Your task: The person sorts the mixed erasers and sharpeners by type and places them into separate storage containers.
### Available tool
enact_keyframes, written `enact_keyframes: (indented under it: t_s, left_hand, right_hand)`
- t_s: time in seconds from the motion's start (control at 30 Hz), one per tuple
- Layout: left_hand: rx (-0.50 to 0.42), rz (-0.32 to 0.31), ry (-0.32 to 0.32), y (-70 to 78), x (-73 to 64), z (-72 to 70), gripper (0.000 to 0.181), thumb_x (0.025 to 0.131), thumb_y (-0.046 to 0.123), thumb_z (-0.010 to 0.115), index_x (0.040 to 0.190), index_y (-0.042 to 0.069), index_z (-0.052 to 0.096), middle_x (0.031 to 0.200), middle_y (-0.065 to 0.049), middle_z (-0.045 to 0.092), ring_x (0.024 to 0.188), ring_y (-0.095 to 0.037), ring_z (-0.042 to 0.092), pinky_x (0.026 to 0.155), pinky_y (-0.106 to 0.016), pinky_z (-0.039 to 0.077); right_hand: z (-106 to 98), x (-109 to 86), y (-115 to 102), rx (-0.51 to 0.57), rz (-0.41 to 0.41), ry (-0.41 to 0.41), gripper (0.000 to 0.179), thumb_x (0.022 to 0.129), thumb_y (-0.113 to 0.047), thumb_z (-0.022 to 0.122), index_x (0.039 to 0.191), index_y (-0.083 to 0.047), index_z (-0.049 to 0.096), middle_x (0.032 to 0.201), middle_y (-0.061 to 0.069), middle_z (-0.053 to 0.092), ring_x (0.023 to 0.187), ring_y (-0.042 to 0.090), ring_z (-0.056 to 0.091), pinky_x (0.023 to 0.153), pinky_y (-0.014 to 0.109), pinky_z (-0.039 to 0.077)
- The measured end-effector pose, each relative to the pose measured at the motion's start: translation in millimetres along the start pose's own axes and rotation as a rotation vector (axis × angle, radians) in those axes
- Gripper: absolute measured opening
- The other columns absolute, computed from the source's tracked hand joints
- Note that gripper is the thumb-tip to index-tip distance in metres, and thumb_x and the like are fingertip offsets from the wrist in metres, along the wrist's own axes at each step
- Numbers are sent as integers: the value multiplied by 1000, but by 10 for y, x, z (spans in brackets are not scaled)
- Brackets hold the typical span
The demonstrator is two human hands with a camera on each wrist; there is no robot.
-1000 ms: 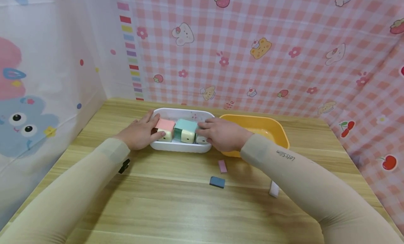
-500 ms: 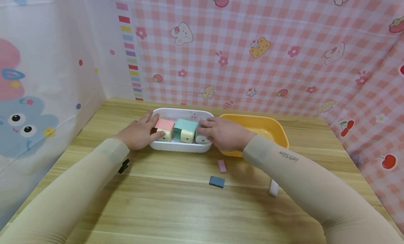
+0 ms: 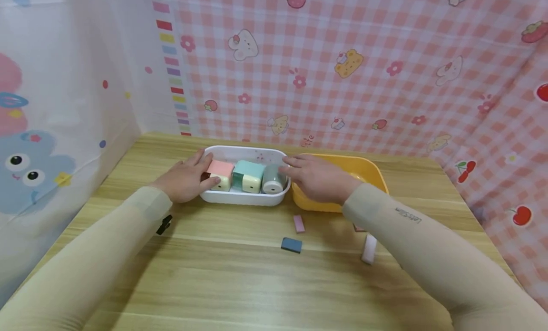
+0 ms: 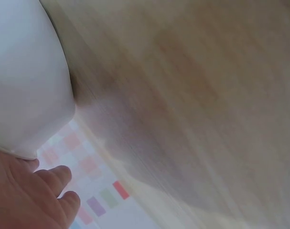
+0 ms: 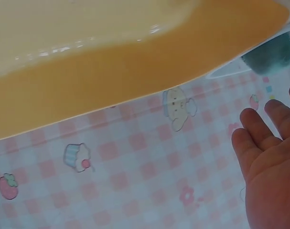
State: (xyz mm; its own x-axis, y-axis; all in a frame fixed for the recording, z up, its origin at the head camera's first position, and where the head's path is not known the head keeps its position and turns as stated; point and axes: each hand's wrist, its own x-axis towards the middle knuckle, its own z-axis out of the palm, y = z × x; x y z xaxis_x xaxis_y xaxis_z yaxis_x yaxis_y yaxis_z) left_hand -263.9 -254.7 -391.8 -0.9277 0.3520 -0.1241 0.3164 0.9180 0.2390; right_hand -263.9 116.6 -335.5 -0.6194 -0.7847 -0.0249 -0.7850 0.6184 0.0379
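Note:
My left hand [image 3: 184, 180] rests at the left end of a white tray [image 3: 246, 199], its thumb over the front of a pink-and-cream pencil sharpener [image 3: 221, 168]. Beside that, inside the tray, sit a teal-and-cream pencil sharpener [image 3: 250, 171] and a grey cylindrical one [image 3: 273, 177] with a hole in its white end. With fingers extended, my right hand [image 3: 321, 178] hovers over the left side of an orange basin [image 3: 370, 167], fingertips near the tray's right rim. The right wrist view has those fingers apart and holding nothing.
On the wooden table in front lie a small pink block [image 3: 298, 224], a dark blue block [image 3: 291, 245] and a white block [image 3: 369, 249]. A reddish piece [image 3: 358, 228] is partly covered by the right sleeve. A patterned cloth [image 3: 325, 83] hangs behind the table.
My right hand has let go of the grey sharpener and moved right, which uncovers that sharpener in the tray. The left hand stays at the tray's left end.

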Motion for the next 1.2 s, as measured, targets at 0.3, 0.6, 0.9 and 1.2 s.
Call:
enact_keyframes:
  t_s: [0.3,0.6,0.9,1.2]
  left_hand:
    - [18,20,27,-17,-1,0,92,107,69,34,170,7,11,176,-24,6,163,-44,11,129,-67,14]
    - [17,65,95,12,-30,-51,82,109,57,42,169,6,18,176,-22,15,162,-44,17,131,-62,15]
    - [34,106,132,119,-69,-79,78,110,52,45,168,6,21,174,-21,21,162,-43,19,131,-62,17]
    - [26,148,147,281,-97,-25,77,109,47,51,167,4,24,175,-18,23,163,-41,18,130,-63,17]
  right_hand:
    - [-6,-283,175,20,96,30,48,107,-15,59,155,-12,54,165,15,45,152,40,44,124,56,37]
    - [15,-574,361,12,154,115,47,105,-11,60,152,-6,56,161,21,48,147,44,49,121,58,40]
    - [43,-835,416,55,240,91,48,107,-12,58,154,-4,53,165,22,43,149,43,46,123,59,36]
    - [94,-1084,469,104,292,110,47,107,-10,55,153,-1,52,164,25,43,150,45,44,123,61,36]
